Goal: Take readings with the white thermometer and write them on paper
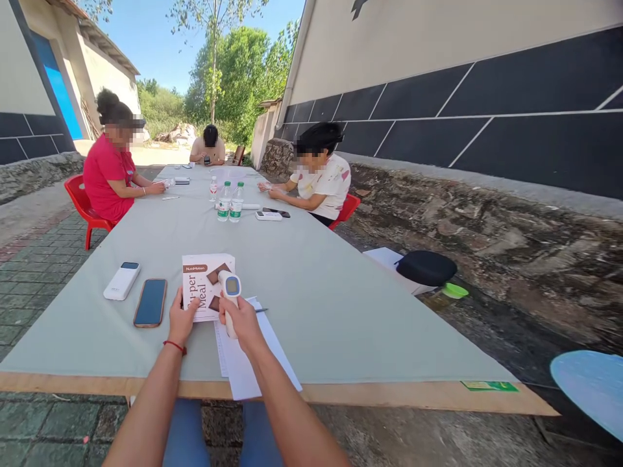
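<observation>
My left hand (182, 318) grips the lower left side of a white and brown box (196, 285) printed "NutriMotion" and "Meal". In my right hand (242, 318) is a white infrared thermometer (230, 288), fingers wrapped round its handle. Its small screen faces me, and its head overlaps the right part of the box. White paper sheets (257, 370) lie under my right hand and forearm. A pen (261, 310) shows just beyond that hand, partly hidden. To the left of the box lies a phone (150, 302) with a dark screen.
A white power bank (121, 281) lies at the left of the cloth-covered table (350, 324). Water bottles (230, 202) stand further back, with another power bank (268, 215) and a phone nearby. Three people sit around the far part. A black case (426, 268) is off the right edge.
</observation>
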Demonstrator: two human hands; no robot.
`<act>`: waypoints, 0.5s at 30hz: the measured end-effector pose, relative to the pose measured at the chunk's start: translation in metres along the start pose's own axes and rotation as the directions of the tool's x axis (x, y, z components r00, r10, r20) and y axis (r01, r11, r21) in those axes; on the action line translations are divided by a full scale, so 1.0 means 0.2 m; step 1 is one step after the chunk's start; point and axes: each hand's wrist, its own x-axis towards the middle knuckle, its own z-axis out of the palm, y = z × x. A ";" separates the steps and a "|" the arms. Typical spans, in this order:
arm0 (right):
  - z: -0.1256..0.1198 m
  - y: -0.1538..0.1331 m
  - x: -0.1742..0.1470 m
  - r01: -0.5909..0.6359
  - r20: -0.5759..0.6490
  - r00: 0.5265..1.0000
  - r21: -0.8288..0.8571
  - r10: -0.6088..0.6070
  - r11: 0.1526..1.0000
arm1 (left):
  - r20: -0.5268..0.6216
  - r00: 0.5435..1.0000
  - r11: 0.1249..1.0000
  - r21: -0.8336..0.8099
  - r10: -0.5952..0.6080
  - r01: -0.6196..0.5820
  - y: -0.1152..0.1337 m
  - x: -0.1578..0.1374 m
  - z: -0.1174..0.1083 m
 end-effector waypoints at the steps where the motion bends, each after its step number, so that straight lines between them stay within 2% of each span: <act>1: 0.00 0.00 -0.02 -0.002 0.002 1.000 0.008 0.002 1.000 | -0.001 1.000 1.000 -0.008 -0.006 0.006 0.00 0.00 0.00; 8: -0.04 0.02 -0.19 -0.033 -0.022 0.999 -0.003 0.033 0.999 | 0.003 1.000 1.000 0.024 0.016 -0.016 0.05 -0.01 0.00; 15: -0.07 -0.06 -0.37 -0.021 -0.035 0.999 -0.085 0.018 0.996 | 0.011 0.999 0.996 0.078 0.039 -0.039 0.03 0.01 -0.01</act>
